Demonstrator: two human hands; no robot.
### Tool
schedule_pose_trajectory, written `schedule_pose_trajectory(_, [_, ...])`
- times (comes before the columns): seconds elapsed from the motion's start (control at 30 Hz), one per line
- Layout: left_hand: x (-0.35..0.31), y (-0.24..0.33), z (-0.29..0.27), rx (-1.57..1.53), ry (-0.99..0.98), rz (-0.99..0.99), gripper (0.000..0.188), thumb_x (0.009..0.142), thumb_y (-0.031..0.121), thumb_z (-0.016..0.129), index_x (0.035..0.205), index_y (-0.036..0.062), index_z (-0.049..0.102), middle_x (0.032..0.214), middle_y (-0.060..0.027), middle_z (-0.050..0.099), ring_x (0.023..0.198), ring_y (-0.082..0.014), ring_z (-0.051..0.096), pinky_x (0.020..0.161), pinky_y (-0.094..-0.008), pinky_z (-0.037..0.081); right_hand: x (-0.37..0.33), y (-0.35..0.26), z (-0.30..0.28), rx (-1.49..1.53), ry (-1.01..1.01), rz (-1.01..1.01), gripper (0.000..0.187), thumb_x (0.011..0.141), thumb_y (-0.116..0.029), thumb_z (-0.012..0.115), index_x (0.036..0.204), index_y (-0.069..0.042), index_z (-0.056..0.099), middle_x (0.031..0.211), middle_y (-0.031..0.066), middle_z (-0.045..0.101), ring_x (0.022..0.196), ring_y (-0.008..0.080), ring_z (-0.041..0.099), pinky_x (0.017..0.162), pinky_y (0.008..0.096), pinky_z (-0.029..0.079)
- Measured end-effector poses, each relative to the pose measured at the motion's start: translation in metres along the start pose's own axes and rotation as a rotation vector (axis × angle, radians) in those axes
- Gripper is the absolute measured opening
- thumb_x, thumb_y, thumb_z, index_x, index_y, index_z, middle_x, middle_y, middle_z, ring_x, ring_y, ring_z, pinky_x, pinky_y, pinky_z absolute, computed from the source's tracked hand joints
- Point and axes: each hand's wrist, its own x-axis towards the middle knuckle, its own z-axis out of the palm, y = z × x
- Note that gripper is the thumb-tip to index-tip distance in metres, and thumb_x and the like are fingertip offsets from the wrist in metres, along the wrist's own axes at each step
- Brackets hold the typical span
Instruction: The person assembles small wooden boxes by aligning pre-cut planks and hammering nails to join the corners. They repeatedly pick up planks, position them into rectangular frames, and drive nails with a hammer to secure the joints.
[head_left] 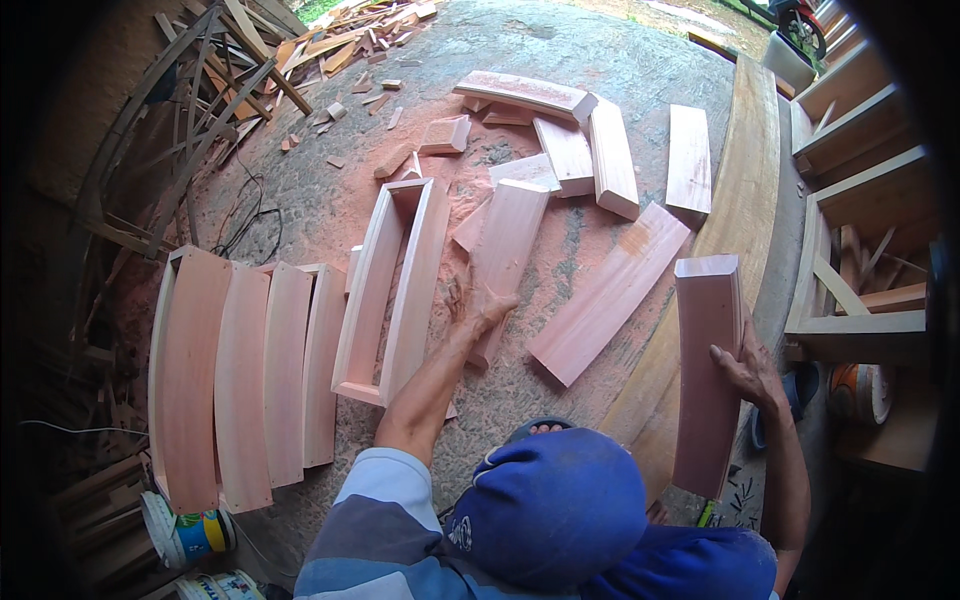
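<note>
My left hand lies across a pale pink wooden board, thumb toward its right edge and fingers at its left side. At the right, my right hand grips the right side of a thick reddish wooden block, thumb on its face and fingers partly hidden. The block's pale cut end faces away from me. Just left of my left hand stands a long, narrow open wooden frame. A flat wooden plank lies slanting on the floor between my hands.
Several assembled wooden pieces line up at the left. More cut blocks lie ahead amid sawdust. A long plank runs along the right, beside wooden frames. Scrap wood, a black cable and a bucket are around.
</note>
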Motion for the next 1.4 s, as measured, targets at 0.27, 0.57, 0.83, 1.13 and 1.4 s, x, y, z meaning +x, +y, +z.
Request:
schedule_pose_trajectory(0.27, [-0.028,0.002,0.021,0.124,-0.144,0.234,0.103,0.081,0.058,0.080,0.161,0.0064,0.039,0.168,-0.0299,0.022,0.154,-0.0481,0.023,0.124,-0.0590,0.023,0.026,0.069,0.079,0.687,-0.113,0.265,0.079,0.100,-0.037,0.070,0.161,-0.004,0.031,0.143,0.0165,0.058,0.126,0.0273,0.059,0.102,0.0404,0.052])
schedule_pose_trajectory(0.57, [0.051,-0.019,-0.116,0.474,0.419,0.172,0.092,0.086,0.041,0.077,0.160,0.0057,0.036,0.166,-0.0286,0.027,0.154,-0.0471,0.025,0.122,-0.0607,0.026,0.030,0.046,0.057,-0.218,-0.274,0.462,0.073,0.098,-0.048,0.066,0.146,0.003,0.047,0.108,0.0276,0.074,0.100,0.0442,0.072,0.091,0.0528,0.056])
schedule_pose_trajectory(0.83, [0.033,-0.059,-0.134,0.274,0.001,-0.179,0.083,0.095,0.039,0.063,0.160,-0.0001,0.028,0.130,-0.0358,0.064,0.117,-0.0514,0.065,0.105,-0.0563,0.049,0.111,-0.001,0.040,-0.631,-0.309,0.003,0.051,0.102,-0.041,0.062,0.140,-0.006,0.059,0.097,0.0243,0.074,0.097,0.0418,0.072,0.086,0.0535,0.056])
schedule_pose_trajectory(1.13, [0.006,-0.064,-0.142,0.352,0.328,0.177,0.075,0.093,0.028,0.070,0.155,-0.0006,0.040,0.131,-0.0341,0.063,0.122,-0.0459,0.064,0.106,-0.0535,0.048,0.217,-0.101,0.190,-0.454,-0.179,-0.574,0.053,0.101,-0.035,0.065,0.146,-0.010,0.054,0.145,0.0151,0.056,0.138,0.0330,0.051,0.114,0.0464,0.041])
schedule_pose_trajectory(1.4, [0.241,-0.017,-0.145,0.414,-0.013,0.172,0.058,0.091,0.021,0.070,0.144,0.0034,0.055,0.150,-0.0200,0.055,0.138,-0.0380,0.054,0.110,-0.0468,0.049,0.252,-0.117,0.295,-0.387,0.076,-0.379,0.061,0.100,-0.053,0.057,0.144,-0.012,0.060,0.153,0.0098,0.052,0.148,0.0288,0.041,0.125,0.0500,0.024])
